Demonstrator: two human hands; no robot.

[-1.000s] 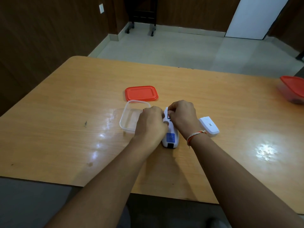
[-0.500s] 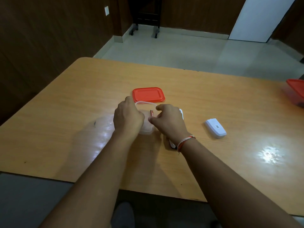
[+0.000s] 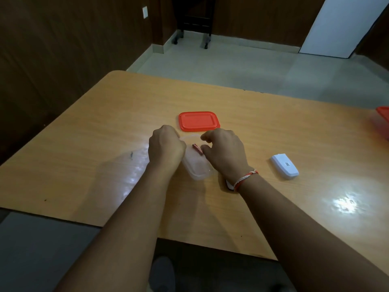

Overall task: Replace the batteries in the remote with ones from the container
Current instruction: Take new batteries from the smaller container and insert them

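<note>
Since a second ago: both hands came off the remote and went over to the clear container, and the right one's now got a battery.
Left hand [image 3: 166, 147]: curled into a loose fist against the left side of the clear plastic container [image 3: 196, 168]; can't tell if it's actually gripping the wall or just resting there.
Right hand [image 3: 224, 153]: thumb and fingertips pinched on a small red battery [image 3: 197, 149], held tilted right over the open container.
Container: sits on the tabletop [image 3: 273, 127] between the two hands, lid off.
Red lid [image 3: 199, 121]: flat on the tabletop just behind the container, touching neither hand.
Remote [image 3: 229, 185]: mostly hidden under the right wrist, only a sliver of its white end pokes out near the thread bracelet [image 3: 245, 179].
Battery cover [image 3: 284, 166]: white piece lying on its own to the right, well apart from the hands.
Far right edge: another red-lidded box [image 3: 383, 121], cut off by the frame.
</note>
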